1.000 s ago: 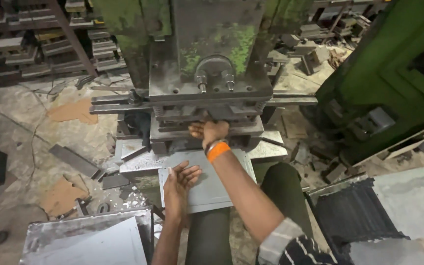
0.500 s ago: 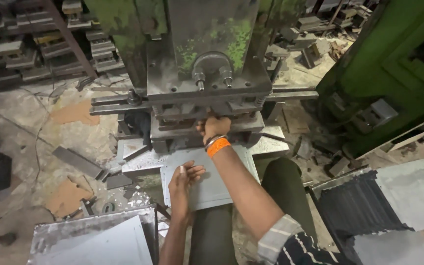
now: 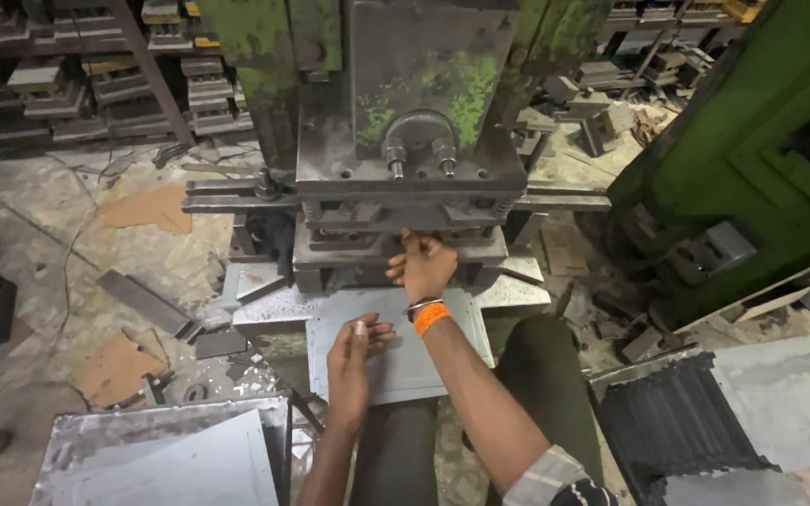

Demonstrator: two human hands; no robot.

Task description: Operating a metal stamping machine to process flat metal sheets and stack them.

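A grey metal sheet (image 3: 396, 361) lies flat on the bed of a green and grey press (image 3: 410, 159) in front of me. My left hand (image 3: 353, 351) rests on the sheet's near left part with its fingers spread. My right hand (image 3: 421, 264), with an orange band on the wrist, reaches to the sheet's far edge at the gap under the press's die block. Its fingers are curled there; what they grip is hidden.
A stack of shiny metal sheets (image 3: 171, 459) sits at the lower left. Dark ribbed sheets (image 3: 677, 426) and pale sheets (image 3: 780, 403) lie at the lower right. A green machine (image 3: 752, 159) stands to the right. Scrap and cardboard litter the floor at the left.
My left hand has slid a little forward on the sheet. My right hand stays at the die gap, reaching slightly deeper. The view has shifted slightly.
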